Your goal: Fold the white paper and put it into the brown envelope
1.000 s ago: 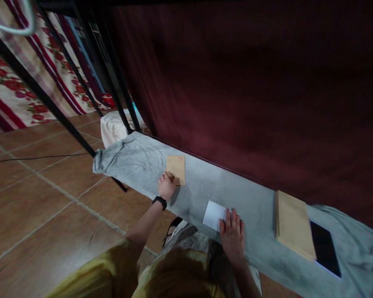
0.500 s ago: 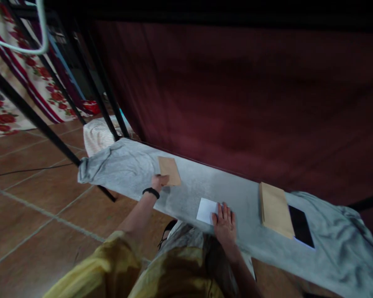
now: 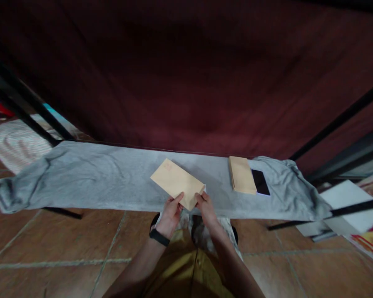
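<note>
I have the tan envelope (image 3: 174,178) pinched in both hands, in front of me and over the near part of the grey cloth (image 3: 127,167). Its long axis runs on a slant, from the far left corner down toward me and to the right, so most of its length reaches away to the left of my grip. My left hand (image 3: 170,213) closes on the long near edge, thumb on top; my right hand (image 3: 206,207) pinches the short right-hand end and is the nearer of the two to it. A thin white edge (image 3: 204,188) shows at that end, just beside my right fingertips; how far in it goes I cannot tell. The stack of tan envelopes (image 3: 242,174) lies well apart to my right, with a dark-faced tablet (image 3: 260,182) just beyond it.
</note>
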Demonstrator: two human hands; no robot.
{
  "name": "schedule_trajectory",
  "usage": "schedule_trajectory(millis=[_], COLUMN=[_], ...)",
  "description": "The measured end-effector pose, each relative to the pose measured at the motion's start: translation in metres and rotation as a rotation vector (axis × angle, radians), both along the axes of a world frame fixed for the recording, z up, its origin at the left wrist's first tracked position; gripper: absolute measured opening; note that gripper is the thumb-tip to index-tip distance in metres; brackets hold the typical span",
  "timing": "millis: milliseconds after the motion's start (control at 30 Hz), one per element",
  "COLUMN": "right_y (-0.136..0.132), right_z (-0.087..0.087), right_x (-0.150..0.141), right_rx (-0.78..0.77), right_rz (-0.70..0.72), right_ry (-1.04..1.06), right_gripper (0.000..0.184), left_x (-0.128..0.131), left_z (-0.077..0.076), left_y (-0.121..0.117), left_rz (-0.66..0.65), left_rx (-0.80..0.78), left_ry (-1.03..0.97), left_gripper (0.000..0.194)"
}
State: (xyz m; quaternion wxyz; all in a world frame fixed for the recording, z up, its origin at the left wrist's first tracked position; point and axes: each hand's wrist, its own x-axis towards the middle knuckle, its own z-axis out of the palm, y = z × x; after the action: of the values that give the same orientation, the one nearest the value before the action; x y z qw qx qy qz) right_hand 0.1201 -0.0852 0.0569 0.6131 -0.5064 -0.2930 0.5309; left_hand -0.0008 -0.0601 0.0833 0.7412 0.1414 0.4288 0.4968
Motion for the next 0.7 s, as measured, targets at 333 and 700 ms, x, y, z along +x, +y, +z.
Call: schedule_trajectory(millis=[333,700], right_y=[-0.006,-0.019], right_z=[0.016,0.026], right_x=[0.032,0.075], right_rx=[-0.042,0.113], right_rz=[0.026,-0.044], right_ry=[-0.172,-0.428], right_gripper=[0.039,0.030], left_x=[0.005,0.001], left_z=[-0.003,0.017], left_y=[-0.013,0.021], left_rz=[-0.253,-0.673], left_rx=[-0.047,1.433], left_ry=[0.072,1.427], left_gripper=[0.015,0.102])
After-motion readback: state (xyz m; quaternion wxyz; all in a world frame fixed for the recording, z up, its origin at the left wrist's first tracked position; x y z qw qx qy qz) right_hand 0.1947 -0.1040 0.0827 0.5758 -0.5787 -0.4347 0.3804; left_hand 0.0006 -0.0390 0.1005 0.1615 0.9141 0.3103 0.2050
